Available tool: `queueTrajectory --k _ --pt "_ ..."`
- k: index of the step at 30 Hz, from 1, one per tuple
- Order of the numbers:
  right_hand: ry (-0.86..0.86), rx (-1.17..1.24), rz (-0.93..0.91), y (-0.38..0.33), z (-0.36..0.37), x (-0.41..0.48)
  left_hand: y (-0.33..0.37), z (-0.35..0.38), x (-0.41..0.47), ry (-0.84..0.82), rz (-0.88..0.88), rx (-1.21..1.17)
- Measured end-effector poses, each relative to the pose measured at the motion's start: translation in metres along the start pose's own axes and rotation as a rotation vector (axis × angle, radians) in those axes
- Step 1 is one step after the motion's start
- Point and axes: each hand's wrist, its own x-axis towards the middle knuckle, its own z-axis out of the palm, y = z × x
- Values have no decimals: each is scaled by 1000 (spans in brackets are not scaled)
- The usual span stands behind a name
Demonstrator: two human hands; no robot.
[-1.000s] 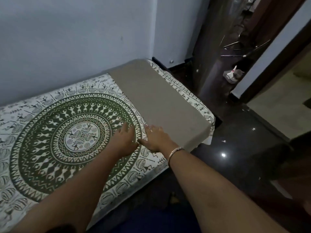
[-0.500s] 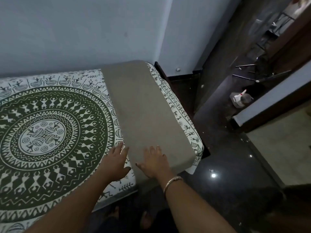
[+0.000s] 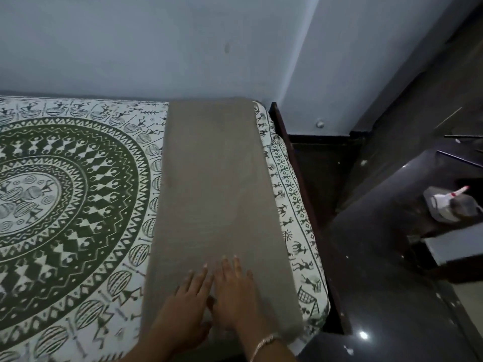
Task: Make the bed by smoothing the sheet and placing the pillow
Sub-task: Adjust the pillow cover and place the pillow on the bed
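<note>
This is a bedroom in a home: a bed (image 3: 324,257) with a patterned sheet (image 3: 78,205) stands against a pale blue wall (image 3: 130,43), beside a dark glossy floor (image 3: 386,296).

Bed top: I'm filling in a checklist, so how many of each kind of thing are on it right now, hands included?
Patterned sheet: 1
Taupe pillow: 1
Hands lying flat on the pillow: 2, the left hand and the right hand
Total: 4

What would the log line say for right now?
left hand: flat on grey pillow | right hand: flat on pillow | patterned sheet: spread underneath
</note>
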Motion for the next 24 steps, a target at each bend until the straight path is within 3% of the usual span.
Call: queueTrajectory --k 3,9,11,16,19,24 --pt "74 12 91 54 36 33 6 36 52 47 -56 39" --pt "112 30 191 141 60 55 5 50 109 -42 -158 -32" --pt "145 49 188 151 42 63 14 34 131 -27 -180 -50" --pt "295 65 146 171 -30 119 38 -42 212 166 -45 4" --pt "325 103 159 191 -72 163 42 -83 264 185 11 -76" --pt "412 112 171 239 -127 249 29 -130 363 246 88 24"
